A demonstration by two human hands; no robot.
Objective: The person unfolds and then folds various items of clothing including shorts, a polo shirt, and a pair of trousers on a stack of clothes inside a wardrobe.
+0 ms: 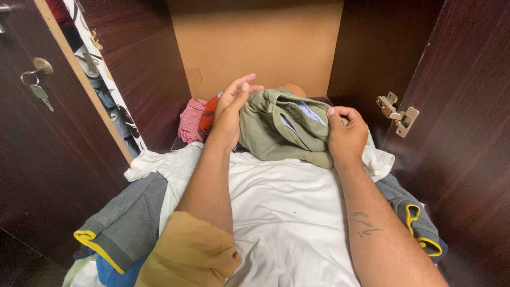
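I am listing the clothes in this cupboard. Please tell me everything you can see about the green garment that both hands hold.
The green garment is olive, of woven cotton-like cloth, crumpled into a loose bundle with seams and folded edges showing. A light blue cloth shows in its folds. It lies at the back of the cupboard on a white garment. The left hand presses flat against its left side; the right hand pinches its right edge.

My left hand (229, 114) lies flat, fingers straight, against the olive-green garment (276, 127) | my right hand (346, 135) pinches its right edge | garment rests on a white shirt (287, 212), inside a dark wooden cabinet (462, 133) | red cloth (208, 114) and pink cloth (190, 121) just behind my left hand.
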